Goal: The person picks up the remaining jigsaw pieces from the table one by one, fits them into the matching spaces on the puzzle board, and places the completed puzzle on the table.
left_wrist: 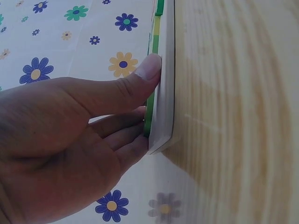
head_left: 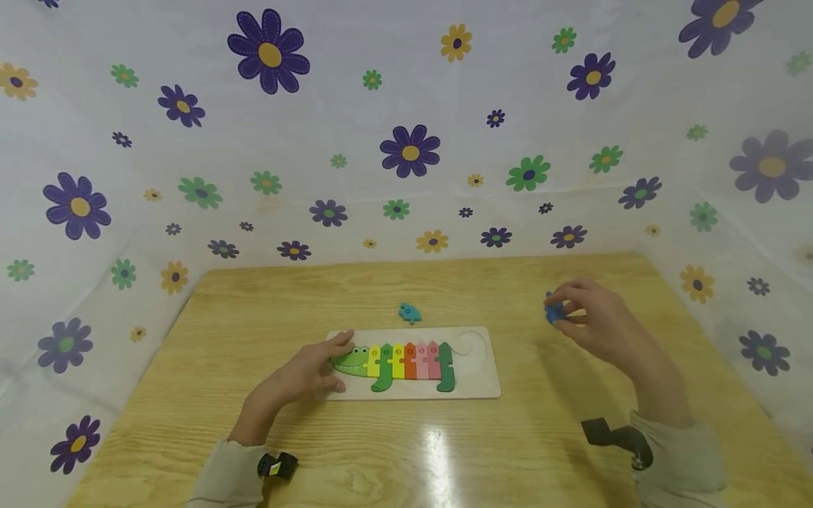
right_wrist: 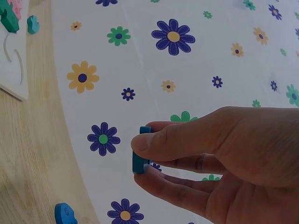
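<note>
A wooden crocodile puzzle board (head_left: 475, 381) lies on the table, its colourful pieces running from a green head to a dark green leg. At its right end a recess with a curled tail outline shows. My left hand (head_left: 303, 370) rests on the board's left end beside the crocodile's head, thumb and fingers touching it (left_wrist: 70, 135). To the right, my right hand (head_left: 593, 317) pinches a small blue puzzle piece (right_wrist: 138, 161) between thumb and fingers, above the table. A teal puzzle piece (head_left: 410, 312) lies behind the board.
Another blue puzzle piece (right_wrist: 65, 213) lies on the table in the right wrist view. The wooden table (head_left: 394, 444) is bordered by a white cloth (head_left: 356, 120) with printed flowers at the back and sides.
</note>
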Tool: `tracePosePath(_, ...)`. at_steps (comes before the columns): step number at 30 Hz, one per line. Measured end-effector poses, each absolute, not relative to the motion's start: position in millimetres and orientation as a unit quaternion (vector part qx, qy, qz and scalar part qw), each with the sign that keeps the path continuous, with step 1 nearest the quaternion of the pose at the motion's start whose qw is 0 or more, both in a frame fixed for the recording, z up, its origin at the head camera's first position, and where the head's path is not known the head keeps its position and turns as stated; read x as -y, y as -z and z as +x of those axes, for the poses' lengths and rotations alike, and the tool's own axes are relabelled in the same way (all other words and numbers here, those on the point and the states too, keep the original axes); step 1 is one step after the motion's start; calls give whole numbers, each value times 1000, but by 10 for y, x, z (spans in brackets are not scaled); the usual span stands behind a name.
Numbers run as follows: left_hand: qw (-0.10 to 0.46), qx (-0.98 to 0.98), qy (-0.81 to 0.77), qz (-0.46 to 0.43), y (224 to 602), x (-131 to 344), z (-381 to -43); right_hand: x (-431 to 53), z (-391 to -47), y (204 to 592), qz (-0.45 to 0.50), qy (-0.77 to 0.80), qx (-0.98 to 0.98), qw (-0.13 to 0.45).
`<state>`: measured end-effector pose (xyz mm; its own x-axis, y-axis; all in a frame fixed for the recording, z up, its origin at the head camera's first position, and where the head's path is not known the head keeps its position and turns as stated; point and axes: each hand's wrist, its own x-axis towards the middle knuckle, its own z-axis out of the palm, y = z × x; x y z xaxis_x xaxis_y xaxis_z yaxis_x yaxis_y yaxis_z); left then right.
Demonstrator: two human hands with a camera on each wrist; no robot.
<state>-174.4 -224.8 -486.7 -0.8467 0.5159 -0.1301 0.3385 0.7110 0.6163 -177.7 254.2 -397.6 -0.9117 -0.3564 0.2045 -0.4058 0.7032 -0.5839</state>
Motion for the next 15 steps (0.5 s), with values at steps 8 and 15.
tracePosePath(8,146,-916,-290,235,4858,2221,-1757,-2527,-1771,3984,208,-332,920,31)
tracePosePath(15,149,-915,-296,232,4854,2219,-1741,-2507,-1771,3999,219,-335,916,36)
